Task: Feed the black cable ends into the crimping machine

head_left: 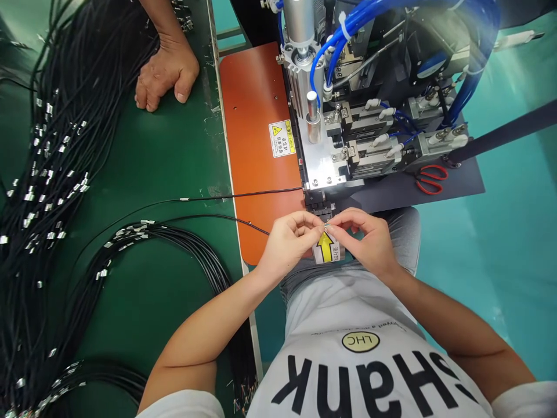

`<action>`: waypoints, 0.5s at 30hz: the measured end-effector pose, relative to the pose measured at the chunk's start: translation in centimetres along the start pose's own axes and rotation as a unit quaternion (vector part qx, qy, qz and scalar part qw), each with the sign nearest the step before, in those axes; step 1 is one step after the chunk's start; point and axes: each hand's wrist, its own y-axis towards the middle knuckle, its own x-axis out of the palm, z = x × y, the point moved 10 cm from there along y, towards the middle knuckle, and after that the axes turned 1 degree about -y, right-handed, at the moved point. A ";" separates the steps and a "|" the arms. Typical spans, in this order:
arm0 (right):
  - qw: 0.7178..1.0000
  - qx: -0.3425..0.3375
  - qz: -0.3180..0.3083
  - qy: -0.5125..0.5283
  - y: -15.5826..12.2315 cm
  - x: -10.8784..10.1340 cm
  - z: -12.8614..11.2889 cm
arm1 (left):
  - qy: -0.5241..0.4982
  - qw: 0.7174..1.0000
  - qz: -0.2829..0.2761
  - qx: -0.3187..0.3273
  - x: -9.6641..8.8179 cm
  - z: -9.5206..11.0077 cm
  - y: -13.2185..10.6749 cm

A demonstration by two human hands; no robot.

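Observation:
My left hand (pixel 292 237) and my right hand (pixel 365 237) meet in front of the machine, fingertips pinched almost together. Between them is a small, light-coloured cable end (pixel 326 226), mostly covered by the fingers. A thin black cable (pixel 209 216) comes from the left across the orange plate (pixel 256 157) and disappears under my left hand. Just below the fingertips shows a sticker with a yellow arrow (pixel 325 248). Close beyond the hands stands the metal machine (pixel 319 168), with a second black cable (pixel 261 193) running to its near edge.
Bundled black cables (pixel 187 241) and a large pile of tagged cables (pixel 56 145) lie on the green table (pixel 148 157). Another person's hand (pixel 167 75) rests there. Blue air hoses (pixel 361 23) arch over the machine. Red-handled scissors (pixel 430 179) lie to the right.

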 end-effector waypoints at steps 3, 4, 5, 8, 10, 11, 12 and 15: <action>1.000 0.017 -0.006 0.018 0.0 0.2 0.5 | 0.002 1.000 0.000 -0.001 0.0 -0.1 0.0; 0.999 0.025 -0.008 0.022 0.0 0.3 0.7 | 0.004 1.000 0.000 0.001 0.0 -0.1 0.0; 0.999 0.034 -0.010 0.027 0.0 0.3 0.9 | 0.008 1.000 -0.001 0.005 0.0 -0.1 0.1; 0.997 0.059 -0.017 0.045 -0.1 0.5 1.6 | 0.019 1.000 0.000 0.009 0.0 -0.1 0.1; 0.995 0.073 -0.020 0.060 -0.1 0.6 1.9 | 0.020 1.000 0.000 0.010 0.0 -0.1 0.1; 0.994 0.078 -0.022 0.067 -0.1 0.7 2.0 | 0.019 1.000 0.000 0.011 0.0 -0.1 0.1; 0.994 0.082 -0.023 0.071 -0.1 0.7 2.1 | 0.019 1.000 0.000 0.012 0.0 0.0 0.1; 0.993 0.083 -0.023 0.078 -0.1 0.8 2.1 | 0.024 1.000 0.001 0.010 0.0 0.0 0.0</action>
